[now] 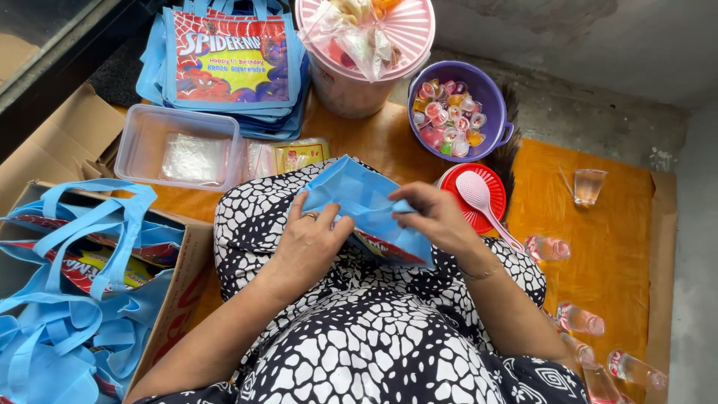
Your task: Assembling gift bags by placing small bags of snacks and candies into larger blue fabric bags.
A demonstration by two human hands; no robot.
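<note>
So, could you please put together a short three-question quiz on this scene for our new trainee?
1. True or false: both hands grip the light blue bag on the person's lap.
2. What lies across the red lid? A) a pink spoon B) a knife C) a pair of scissors
3. What colour is the bowl that holds the small jelly cups?

Key:
1. True: the left hand and the right hand both hold it.
2. A, the pink spoon.
3. Purple.

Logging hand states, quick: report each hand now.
Left hand: closed on the blue bag.
Right hand: pinching the bag's edge.
</note>
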